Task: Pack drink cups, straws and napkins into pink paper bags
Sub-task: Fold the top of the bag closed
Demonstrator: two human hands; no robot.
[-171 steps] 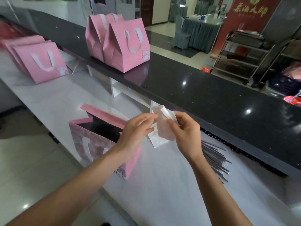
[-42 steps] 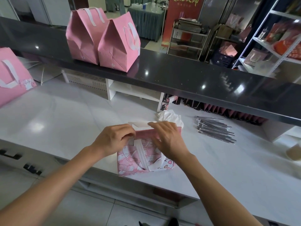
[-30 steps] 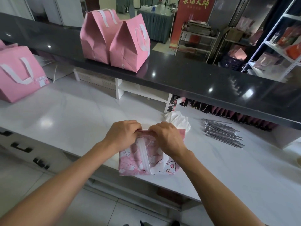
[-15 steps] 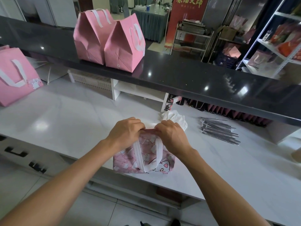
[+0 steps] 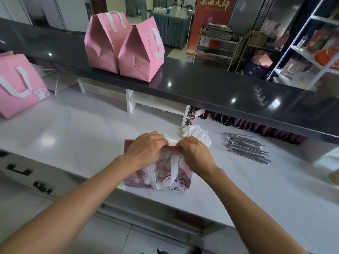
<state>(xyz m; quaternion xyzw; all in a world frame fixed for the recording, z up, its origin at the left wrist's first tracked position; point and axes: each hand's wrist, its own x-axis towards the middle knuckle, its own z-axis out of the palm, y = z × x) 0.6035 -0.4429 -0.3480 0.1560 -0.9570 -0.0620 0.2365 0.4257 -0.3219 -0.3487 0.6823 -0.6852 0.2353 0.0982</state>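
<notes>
A pink paper bag (image 5: 161, 177) with a white handle and a cartoon print stands at the front edge of the white counter (image 5: 82, 136). My left hand (image 5: 146, 148) and my right hand (image 5: 195, 153) both grip its top edge, pressed together with fingers curled over the fold. The bag's inside is hidden. A loose pile of white napkins (image 5: 197, 133) lies just behind my right hand. A bundle of wrapped straws (image 5: 245, 148) lies on the counter to the right. No drink cup shows.
Two closed pink bags (image 5: 124, 50) stand on the black upper ledge (image 5: 220, 88). Another pink bag (image 5: 18, 88) rests at the far left of the counter. Shelving with goods stands at the right. Drawers sit below the counter's front edge.
Since the napkin was held over the open bag, the bag's top has been folded shut. Over the last second both hands stay clamped on the top edge, barely shifting.
</notes>
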